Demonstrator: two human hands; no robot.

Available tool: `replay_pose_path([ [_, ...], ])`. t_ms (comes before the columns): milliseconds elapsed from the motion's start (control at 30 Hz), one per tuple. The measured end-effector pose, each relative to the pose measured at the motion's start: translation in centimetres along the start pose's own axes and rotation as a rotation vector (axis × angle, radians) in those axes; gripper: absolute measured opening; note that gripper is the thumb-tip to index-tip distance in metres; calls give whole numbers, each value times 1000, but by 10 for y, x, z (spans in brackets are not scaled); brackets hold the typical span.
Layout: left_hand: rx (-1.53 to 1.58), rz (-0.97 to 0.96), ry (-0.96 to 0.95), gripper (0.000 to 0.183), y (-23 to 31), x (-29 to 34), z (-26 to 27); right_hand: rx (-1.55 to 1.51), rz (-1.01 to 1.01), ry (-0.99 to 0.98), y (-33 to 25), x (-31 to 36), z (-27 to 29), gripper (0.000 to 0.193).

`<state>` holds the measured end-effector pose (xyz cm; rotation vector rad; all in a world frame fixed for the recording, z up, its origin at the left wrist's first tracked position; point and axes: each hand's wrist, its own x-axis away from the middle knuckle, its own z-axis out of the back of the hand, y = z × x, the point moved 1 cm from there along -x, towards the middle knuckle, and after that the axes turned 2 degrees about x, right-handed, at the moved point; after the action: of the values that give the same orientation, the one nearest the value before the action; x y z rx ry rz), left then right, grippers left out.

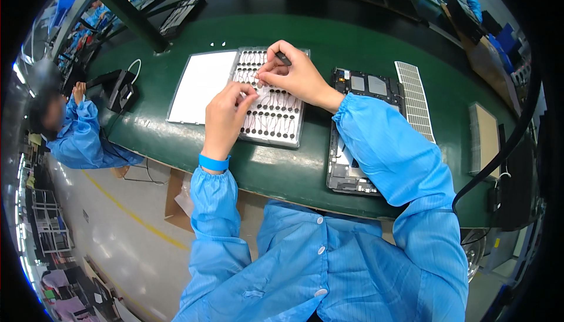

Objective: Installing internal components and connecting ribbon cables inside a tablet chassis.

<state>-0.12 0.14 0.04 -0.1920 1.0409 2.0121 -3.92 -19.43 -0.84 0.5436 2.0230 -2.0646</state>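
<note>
A shallow tray on the green bench holds rows of small round black parts with thin wire leads. My left hand, a blue band at its wrist, hovers over the tray's left side with thumb and forefinger pinched. Whatever sits between those fingertips is too small to name. Above the upper part of the tray, my right hand is closed, its fingertips close to the left ones. A black stick-like tool pokes out of its curled fingers; the other end is hidden.
Left of the tray lies a white sheet-like panel. An opened black electronic device lies under my right forearm, beside a white gridded label sheet. A black stand is at left, near a co-worker. A black cable hangs at right.
</note>
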Motion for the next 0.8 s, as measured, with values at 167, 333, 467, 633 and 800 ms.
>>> replay_pose_path([
  [167, -175, 42, 87, 13, 7, -1, -7, 187, 29, -19, -3, 4, 5, 25],
  [333, -14, 40, 161, 21, 32, -18, -11, 168, 72, -35, -26, 8, 18, 26],
  [467, 292, 20, 126, 17, 67, -44, -17, 108, 89, 38, -64, 23, 58, 25],
  [633, 615, -149, 71, 13, 117, -68, -63, 30, -144, 64, -107, 70, 106, 32],
  [800, 595, -254, -11, 9, 148, -73, -108, -9, -134, 240, -107, 119, 148, 30],
])
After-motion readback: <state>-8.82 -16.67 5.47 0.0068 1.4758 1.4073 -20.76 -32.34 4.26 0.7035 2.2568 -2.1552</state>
